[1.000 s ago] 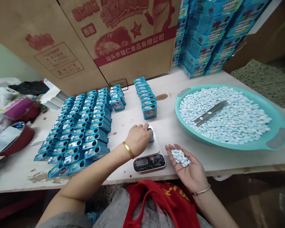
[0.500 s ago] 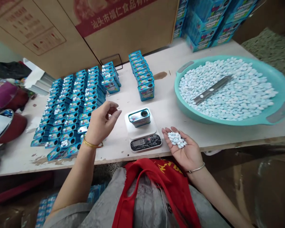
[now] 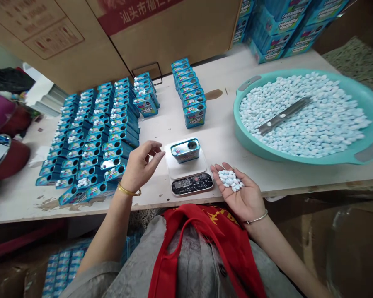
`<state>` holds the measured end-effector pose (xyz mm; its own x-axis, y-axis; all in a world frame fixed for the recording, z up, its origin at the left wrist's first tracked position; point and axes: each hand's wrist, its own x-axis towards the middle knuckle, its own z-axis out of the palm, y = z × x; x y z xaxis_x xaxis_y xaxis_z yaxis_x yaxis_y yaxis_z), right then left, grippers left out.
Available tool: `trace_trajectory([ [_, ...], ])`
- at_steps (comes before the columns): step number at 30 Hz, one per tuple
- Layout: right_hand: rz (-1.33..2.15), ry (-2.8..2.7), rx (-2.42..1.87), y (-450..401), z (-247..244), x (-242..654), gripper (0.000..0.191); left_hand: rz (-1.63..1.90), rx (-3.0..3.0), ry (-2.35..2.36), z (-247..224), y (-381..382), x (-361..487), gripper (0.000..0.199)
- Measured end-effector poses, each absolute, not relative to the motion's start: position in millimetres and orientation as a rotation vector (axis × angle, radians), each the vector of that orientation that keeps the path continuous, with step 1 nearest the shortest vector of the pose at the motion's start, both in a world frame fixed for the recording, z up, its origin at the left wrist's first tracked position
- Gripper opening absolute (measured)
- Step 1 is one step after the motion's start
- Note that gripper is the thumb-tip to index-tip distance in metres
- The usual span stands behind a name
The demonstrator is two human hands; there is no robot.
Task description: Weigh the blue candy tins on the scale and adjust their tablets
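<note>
1. Since the earlier frames, the left hand has lifted off the small blue tin and moved back from it, while the right hand stays palm up, with little change.
2. Left hand: it holds nothing. Its fingers are loosely curved and partly spread, with the fingertips just beside the left edge of the kitchen scale, not touching it. A gold bangle sits on that wrist.
3. Right hand: it is cupped and open, with a small pile of pale blue oval candies lying loose on the palm. No pinch is visible. A thin silver bangle sits on that wrist.
4. Between the hands, the tin sits upright on the scale's white platform, touching nothing else. Its round top opening looks dark. The scale's display is lit, but its digits are too small to read with certainty.
5. Beyond the right hand lies a teal plastic basin, heaped with the same candies, with a flat metal scraper resting on them.
6. Past the left hand, rows of open blue tins stand on the white table, many showing candies in their openings.
</note>
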<state>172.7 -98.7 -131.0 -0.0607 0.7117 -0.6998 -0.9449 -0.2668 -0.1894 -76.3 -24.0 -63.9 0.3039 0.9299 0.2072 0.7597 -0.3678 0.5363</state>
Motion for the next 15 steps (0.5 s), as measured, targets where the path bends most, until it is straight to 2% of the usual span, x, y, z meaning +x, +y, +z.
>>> trace_trajectory([
  [8,1.692,0.375,-0.835,-92,-125,164,0.022,0.709,2.408,1.354,-66,-20,-63,0.026],
  [12,1.695,0.403,-0.849,-89,-124,162,0.023,0.78,2.657,1.419,-78,-33,-60,0.022],
  [15,1.692,0.412,-0.837,-87,-124,162,0.022,0.772,2.739,1.534,-91,-47,-56,0.033],
])
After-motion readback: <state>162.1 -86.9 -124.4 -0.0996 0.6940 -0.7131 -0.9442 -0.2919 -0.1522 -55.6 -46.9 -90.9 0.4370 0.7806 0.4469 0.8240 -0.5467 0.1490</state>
